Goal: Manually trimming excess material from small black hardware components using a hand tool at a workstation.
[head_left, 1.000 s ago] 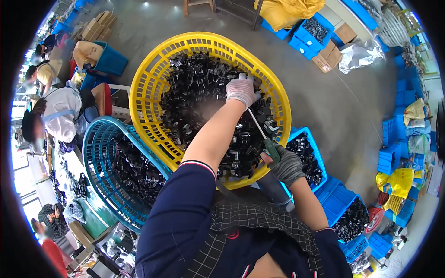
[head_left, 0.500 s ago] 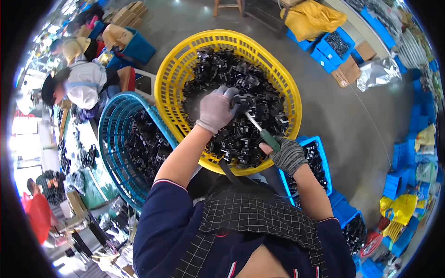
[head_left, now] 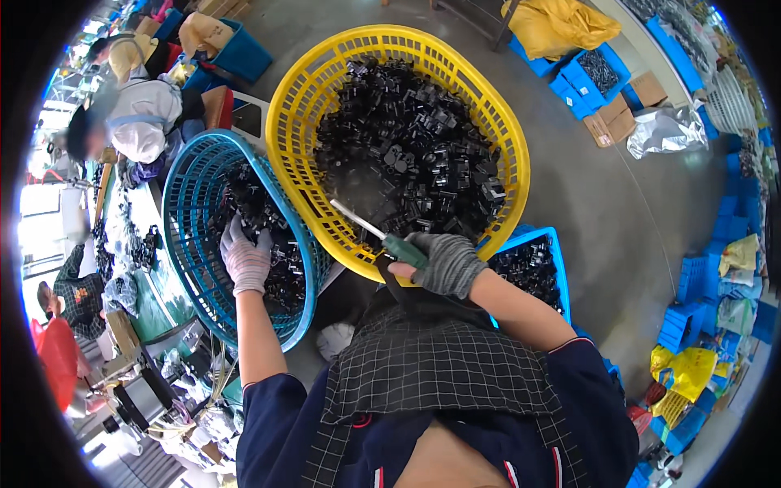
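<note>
Left hand had shifted from yellow basket into teal basket, fingers spread on black parts; right hand gripped screwdriver

Round yellow plastic lattice basket is open from above, filled with black plastic parts; its near rim is partly blocked by the right hand in a grey glove, closed around a green-handled screwdriver whose shaft slants over the parts. Round teal plastic lattice basket touches the yellow one on the left with no gap between the rims, and the left hand in a pale glove takes up its near half. Bare grey concrete floor gives free passage right of the yellow basket, bounded by the blue rectangular plastic bin of black parts and stacked blue crates at the far right.
</note>
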